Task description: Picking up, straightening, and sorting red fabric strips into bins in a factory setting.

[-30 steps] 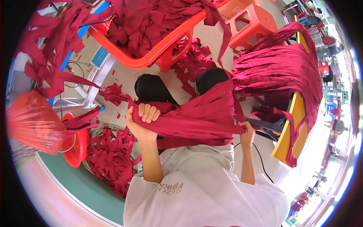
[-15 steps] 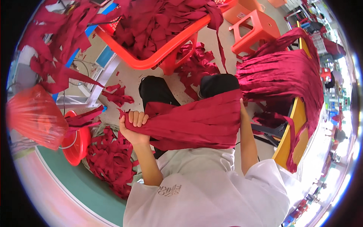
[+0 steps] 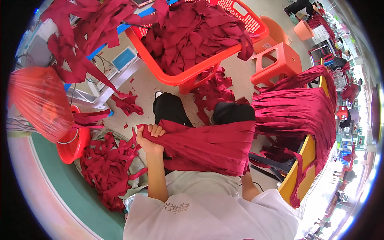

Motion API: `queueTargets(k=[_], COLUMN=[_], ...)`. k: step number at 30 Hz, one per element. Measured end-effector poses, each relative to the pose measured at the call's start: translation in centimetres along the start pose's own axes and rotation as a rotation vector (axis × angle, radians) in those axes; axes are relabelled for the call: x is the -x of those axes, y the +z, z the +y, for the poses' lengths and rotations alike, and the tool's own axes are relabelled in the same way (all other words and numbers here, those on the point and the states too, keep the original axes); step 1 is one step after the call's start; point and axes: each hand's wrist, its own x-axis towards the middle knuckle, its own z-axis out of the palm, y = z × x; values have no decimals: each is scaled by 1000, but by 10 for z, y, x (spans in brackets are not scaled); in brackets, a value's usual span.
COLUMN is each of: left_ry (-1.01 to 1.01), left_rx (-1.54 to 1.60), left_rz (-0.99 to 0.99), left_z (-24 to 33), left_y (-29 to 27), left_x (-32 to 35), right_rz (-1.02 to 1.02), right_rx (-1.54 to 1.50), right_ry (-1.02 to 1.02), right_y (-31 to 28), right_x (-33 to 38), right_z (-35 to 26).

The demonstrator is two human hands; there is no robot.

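A thick bundle of long dark red fabric strips (image 3: 208,146) lies across my lap, spread flat and wider toward its right end. My left hand (image 3: 151,138) is closed around the gathered left end, with a short bit of cloth sticking out past the fist. My right forearm (image 3: 249,187) reaches up to the near right corner of the bundle. The strips cover my right hand, so its fingers do not show. Below the cloth my legs are in black trousers (image 3: 172,110).
Ahead stands a red plastic basket (image 3: 172,80) heaped with red strips. More strips hang over a yellow-edged board (image 3: 298,168) at the right. Orange stools (image 3: 280,66) stand beyond. At the left are a red bag (image 3: 40,104), a red bucket (image 3: 72,146) and a strip pile (image 3: 108,168).
My right hand has gone from the bundle's right edge down beneath its near corner. My left hand keeps its grip. The view has shifted, showing more of the basket.
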Motion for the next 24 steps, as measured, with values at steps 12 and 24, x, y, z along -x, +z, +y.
queueTargets(k=[12, 24], left_ry=[-110, -102], left_rx=[-138, -220], left_rz=[78, -134], left_z=[-16, -16], left_y=[15, -3], left_x=[-18, -28], right_rz=[109, 278], right_rx=[287, 695], right_ry=[-509, -889], right_y=[128, 361], right_x=[-142, -200], right_z=[-247, -542])
